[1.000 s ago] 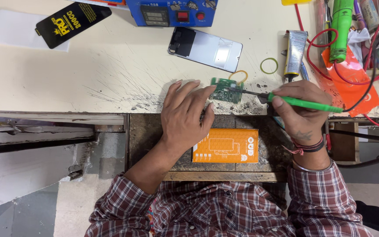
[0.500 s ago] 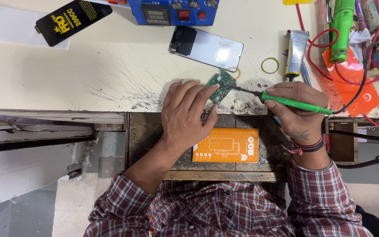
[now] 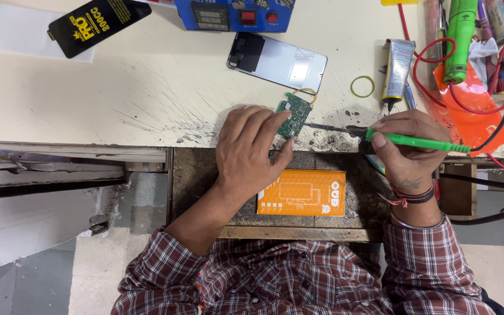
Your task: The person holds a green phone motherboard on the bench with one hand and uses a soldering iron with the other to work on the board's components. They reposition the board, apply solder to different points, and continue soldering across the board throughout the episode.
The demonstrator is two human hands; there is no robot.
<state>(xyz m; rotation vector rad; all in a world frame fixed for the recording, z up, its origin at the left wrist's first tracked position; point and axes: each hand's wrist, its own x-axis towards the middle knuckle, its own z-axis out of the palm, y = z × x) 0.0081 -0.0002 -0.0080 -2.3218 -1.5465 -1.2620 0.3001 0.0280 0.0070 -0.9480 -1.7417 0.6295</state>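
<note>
Left hand lying palm down at the near edge of the scratched cream desk, fingers pressed together and pinching the small green printed circuit board, tilted up off the surface. Right hand closed round the green-handled soldering iron, held like a pen, metal tip pointing left and ending just beside the board's right edge; touching or not, cannot tell. Just beyond the board, a flat phone back panel, silver and black, and a yellow rubber band. Grey glue tube near the right hand. Orange cardboard box below, between the wrists.
</note>
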